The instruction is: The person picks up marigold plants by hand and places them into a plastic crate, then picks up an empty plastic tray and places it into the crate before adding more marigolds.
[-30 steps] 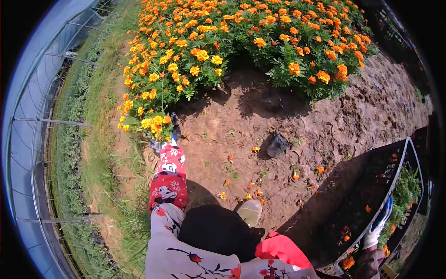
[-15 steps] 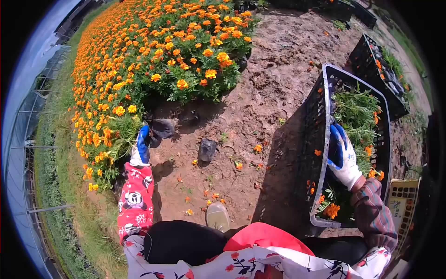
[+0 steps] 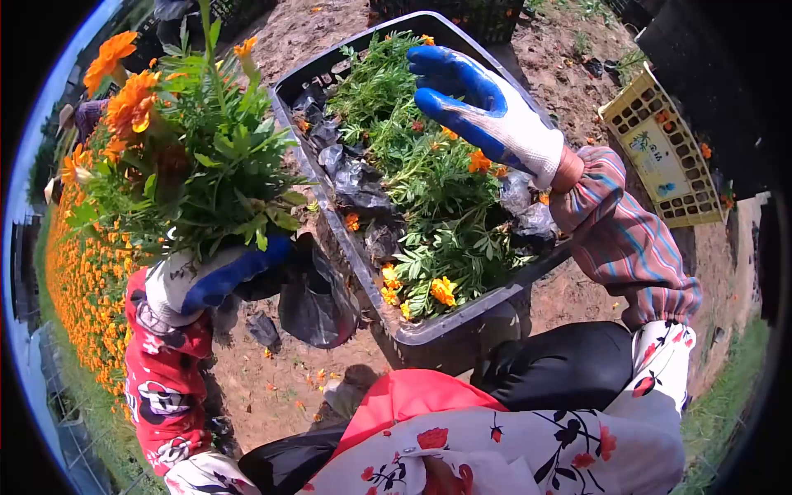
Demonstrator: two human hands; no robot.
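Both hands wear white gloves with blue palms. My left hand [image 3: 219,280], left of the crate, is closed around the base of a leafy marigold plant [image 3: 223,157] with orange flowers; black bags [image 3: 318,301] hang just right of it. Raised over the far right part of the black crate [image 3: 429,330], my right hand [image 3: 487,107] has its fingers apart and nothing in them. Inside the crate lie green marigold plants [image 3: 404,165] and dark plastic-wrapped root balls [image 3: 355,186].
A yellow perforated crate [image 3: 660,157] stands on the right, and another black crate [image 3: 450,10] is beyond the near one. Marigold rows [image 3: 87,289] run along the left. A small black bag [image 3: 262,330] lies on the soil. Part of another person [image 3: 89,118] shows at upper left.
The view has turned toward the crate. My left hand has come up from the flower bed with a marigold plant. My right hand has let go of the crate's side and lifted above it.
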